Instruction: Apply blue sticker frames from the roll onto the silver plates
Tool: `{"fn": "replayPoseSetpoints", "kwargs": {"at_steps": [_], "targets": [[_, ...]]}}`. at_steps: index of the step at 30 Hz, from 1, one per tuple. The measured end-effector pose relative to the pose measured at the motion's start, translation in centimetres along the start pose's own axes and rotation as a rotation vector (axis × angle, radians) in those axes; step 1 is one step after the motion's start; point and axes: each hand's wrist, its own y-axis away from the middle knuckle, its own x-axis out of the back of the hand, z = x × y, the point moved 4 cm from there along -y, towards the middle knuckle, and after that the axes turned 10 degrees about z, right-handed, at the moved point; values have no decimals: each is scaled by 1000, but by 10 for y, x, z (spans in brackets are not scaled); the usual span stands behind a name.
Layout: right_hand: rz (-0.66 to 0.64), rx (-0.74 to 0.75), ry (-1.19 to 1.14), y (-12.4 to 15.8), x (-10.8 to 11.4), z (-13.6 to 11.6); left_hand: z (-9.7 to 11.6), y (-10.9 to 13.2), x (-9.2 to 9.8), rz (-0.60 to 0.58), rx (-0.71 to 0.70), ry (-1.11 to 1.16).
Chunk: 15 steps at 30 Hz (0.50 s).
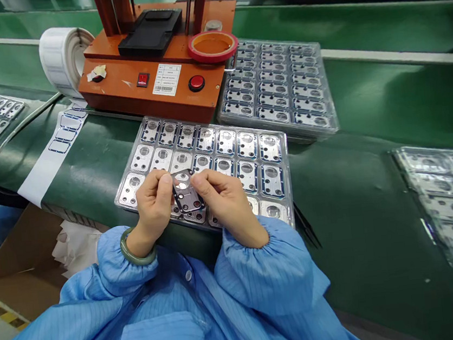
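Observation:
Between both hands I hold a small metal plate (188, 197) with round holes and a dark border, tilted above a clear plastic tray (288, 185). My left hand (153, 203) pinches the plate's left edge between thumb and fingers. At its upper right corner, my right hand (229, 198) closes thumb and forefinger on it. Rows of similar metal plates (226, 141) lie in the tray's pockets. Some in the back and right rows show dark blue borders; others, nearer the left, look plain silver. My hands hide part of the front rows.
Behind the tray stands an orange press machine (127, 86) with a red tape roll (213, 47) on it. A label roll (62, 57) trails its strip (51, 157) leftward. Stacked trays (278, 85) sit at back right, tweezers (307, 226) beside my tray, and a cardboard box (21, 270) below left.

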Motion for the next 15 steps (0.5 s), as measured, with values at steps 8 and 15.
{"fn": "replayPoseSetpoints", "kwargs": {"at_steps": [8,15], "targets": [[-59,-47,-4,0,-4,5,5,-3,4,203,-87,-99],[-91,-56,-50,1,-6,6,4,-4,3,293,-43,-130]]}}
